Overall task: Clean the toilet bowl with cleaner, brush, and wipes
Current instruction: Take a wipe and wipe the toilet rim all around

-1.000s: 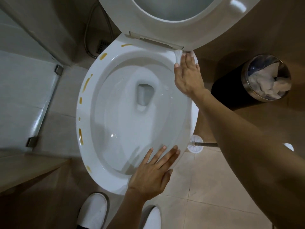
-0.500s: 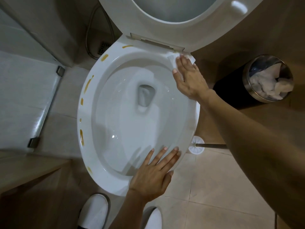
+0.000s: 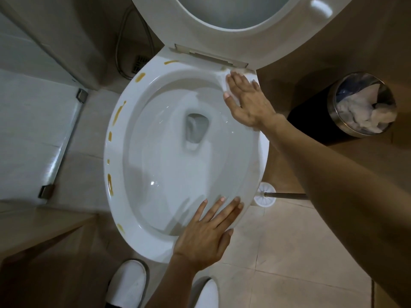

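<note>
Right hand [image 3: 249, 101] lies flat, palm down, fingers together and straight, pressing a white wipe [image 3: 224, 80] onto the far right part of the toilet rim [image 3: 142, 236], just below the seat hinge [image 3: 209, 56]. Only a bit of the wipe shows past the fingertips and thumb; the rest is under the palm. Left hand [image 3: 205, 235] is spread flat on the near right edge of the rim, fingers fanned and pointing up-right, holding nothing, thumb hanging over the outer edge.

Toilet bowl [image 3: 178, 152] is open, seat and lid [image 3: 233, 16] raised at the top of the view. Bowl interior looks white and wet, with the drain opening [image 3: 196, 127] near the middle. Yellow-brown streaks [image 3: 117, 114] dot the left side of the rim from the back round to the front; the right side under and between the hands looks plain white.

Toilet brush [image 3: 265, 194] lies on the tiled floor [image 3: 289, 252] just right of the bowl, white head touching or nearly touching the bowl's outer wall, metal handle running right and passing behind the right forearm. Round metal bin [image 3: 333, 103] stands further right, near the right wrist, with crumpled white paper [image 3: 364, 114] in it. Two white shoes [image 3: 129, 283] show at the bottom edge, beside the left forearm. A hose [image 3: 122, 41] hangs at the upper left by the wall. Glass panel [image 3: 33, 130] with metal brackets on the left.
</note>
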Motion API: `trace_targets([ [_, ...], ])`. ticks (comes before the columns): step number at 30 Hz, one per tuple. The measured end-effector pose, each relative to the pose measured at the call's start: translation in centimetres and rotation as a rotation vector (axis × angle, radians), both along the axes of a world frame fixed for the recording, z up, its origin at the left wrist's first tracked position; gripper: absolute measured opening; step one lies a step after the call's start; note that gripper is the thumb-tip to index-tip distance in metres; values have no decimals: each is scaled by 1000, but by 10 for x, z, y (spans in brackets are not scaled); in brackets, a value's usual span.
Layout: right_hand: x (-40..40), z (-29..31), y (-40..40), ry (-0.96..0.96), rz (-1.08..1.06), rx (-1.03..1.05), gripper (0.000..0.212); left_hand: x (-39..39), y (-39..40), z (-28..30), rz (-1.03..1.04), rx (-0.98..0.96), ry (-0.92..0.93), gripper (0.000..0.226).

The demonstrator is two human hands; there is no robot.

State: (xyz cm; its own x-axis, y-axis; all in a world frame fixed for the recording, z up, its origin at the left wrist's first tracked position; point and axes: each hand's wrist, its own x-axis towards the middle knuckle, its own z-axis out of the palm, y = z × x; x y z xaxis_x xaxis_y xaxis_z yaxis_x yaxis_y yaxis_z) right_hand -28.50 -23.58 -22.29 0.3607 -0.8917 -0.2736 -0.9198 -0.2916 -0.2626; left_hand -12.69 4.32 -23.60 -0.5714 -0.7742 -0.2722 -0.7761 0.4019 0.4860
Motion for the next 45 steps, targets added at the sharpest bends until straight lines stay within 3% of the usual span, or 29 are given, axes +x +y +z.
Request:
trace_targets([
  [16, -38, 1, 27, 149, 92, -44, 64, 1, 1, 1, 8, -18, -1, 56],
  [23, -21, 1, -6, 298, 289, -84, 65, 1, 1, -2, 8, 7, 38, 58],
  [38, 48, 2, -34, 191, 277, -64, 65, 2, -1, -1, 10, 36, 41, 56],
  [42, 21, 3, -23, 269, 338, -98, 65, 2, -2, -1, 2, 57, 90, 55],
  [45, -3, 3, -9, 435, 388, -158, 68, 2, -1, 1, 16, 28, 62, 57],
])
